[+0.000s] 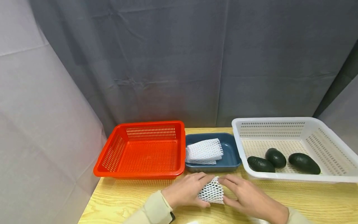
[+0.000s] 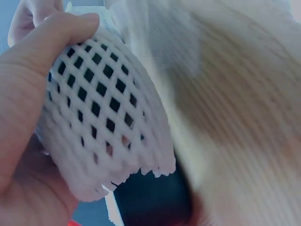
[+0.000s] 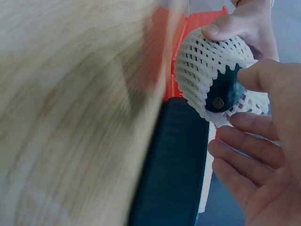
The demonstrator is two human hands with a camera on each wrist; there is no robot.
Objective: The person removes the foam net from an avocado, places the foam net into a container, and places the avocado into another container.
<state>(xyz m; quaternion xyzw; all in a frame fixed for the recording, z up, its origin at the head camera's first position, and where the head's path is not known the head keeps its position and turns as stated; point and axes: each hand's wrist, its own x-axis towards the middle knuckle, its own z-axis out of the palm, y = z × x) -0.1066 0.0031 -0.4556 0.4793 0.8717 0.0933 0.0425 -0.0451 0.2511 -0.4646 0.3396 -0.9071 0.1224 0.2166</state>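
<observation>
A dark green avocado [image 3: 225, 89] sits inside a white foam net [image 1: 211, 191], held low over the table in front of the blue bin. My left hand [image 1: 188, 189] grips the netted avocado from the left, its thumb lying along the mesh in the left wrist view. At the net's open end, my right hand [image 1: 246, 196] pinches the rim between thumb and index finger, the other fingers loosely bent. The avocado's stem end shows through that opening in the right wrist view.
A red basket [image 1: 142, 177] stands at the left. Beside it, a dark blue bin [image 1: 230, 152] holds folded white foam nets [image 1: 205, 150]. At the right, a white basket [image 1: 296, 176] contains three loose avocados [image 1: 304, 163]. A grey curtain [image 1: 167, 62] hangs behind.
</observation>
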